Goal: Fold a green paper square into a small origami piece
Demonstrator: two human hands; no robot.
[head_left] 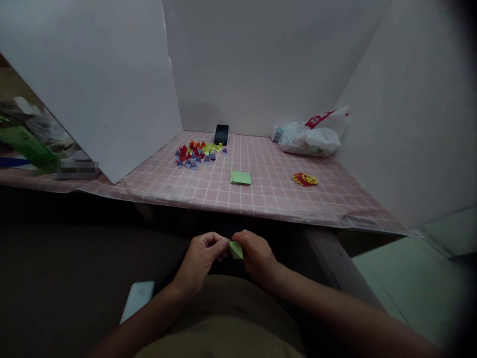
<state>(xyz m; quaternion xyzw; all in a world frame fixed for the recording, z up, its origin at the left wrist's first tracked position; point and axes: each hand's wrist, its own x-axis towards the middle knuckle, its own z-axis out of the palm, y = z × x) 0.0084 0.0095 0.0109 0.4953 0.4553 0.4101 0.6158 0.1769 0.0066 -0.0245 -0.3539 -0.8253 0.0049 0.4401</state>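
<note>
A small piece of folded light-green origami paper (236, 250) is held over my lap, below the table's front edge. My left hand (203, 256) pinches its left corner between thumb and forefinger. On the other side, my right hand (257, 252) is closed on the paper's right edge, with the fingertips partly hidden. On the table in front lies a stack of square green paper (241, 178). Several small folded paper pieces (196, 153) in red, orange, yellow and purple are clustered farther back to the left.
A black phone (221, 134) leans at the back panel. A white plastic bag (311, 139) sits back right, with red and yellow cutouts (304, 179) nearer. White panels (130, 89) enclose the pink checked table (268, 199). A white device (137, 298) lies by my left forearm.
</note>
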